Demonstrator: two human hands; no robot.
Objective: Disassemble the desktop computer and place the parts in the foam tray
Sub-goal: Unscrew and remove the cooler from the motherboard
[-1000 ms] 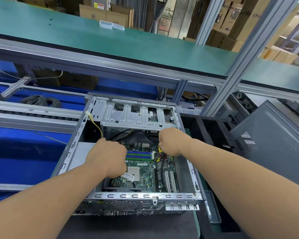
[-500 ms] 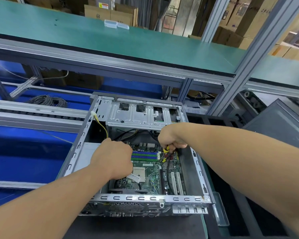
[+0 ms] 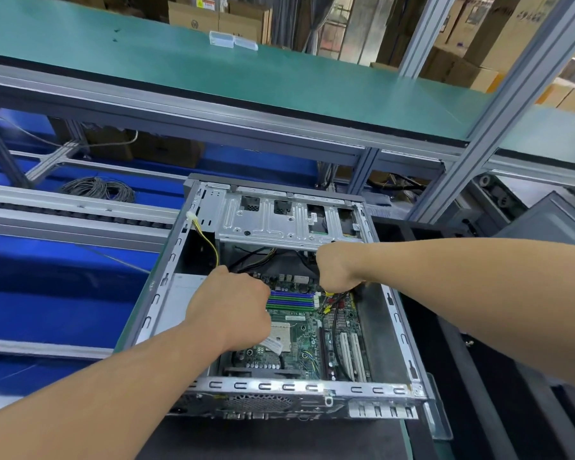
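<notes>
Head view. Open case (image 3: 392, 313) lying on its side on a dark mat (image 3: 273, 439), side panel off, motherboard (image 3: 299, 330) exposed inside. Metal drive cage (image 3: 279, 220) across the far end of the case. Left hand (image 3: 233, 310) reaching into the case over the board's left part, fingers curled under and hidden by the back of the hand; cannot tell what, if anything, is held. Right hand (image 3: 337, 268) just below the cage, fingers curled downward, seemingly pinching the cable bundle (image 3: 334, 302) of red, black and yellow wires rising from the board's right side. Blue and green memory slots (image 3: 291, 300) between the two hands. White expansion slots (image 3: 351, 355) near the board's right front. Yellow wire (image 3: 210, 242) running from a white plug (image 3: 190, 216) at the case's left edge down toward the left hand. Black foam tray (image 3: 498, 393) right of the case, just beside it. Grey panel (image 3: 545, 220) far right. Cable coil (image 3: 97, 189) on blue surface (image 3: 47, 293) to the left. Green shelf (image 3: 213, 71) above, two clear boxes (image 3: 233, 41) on it.
</notes>
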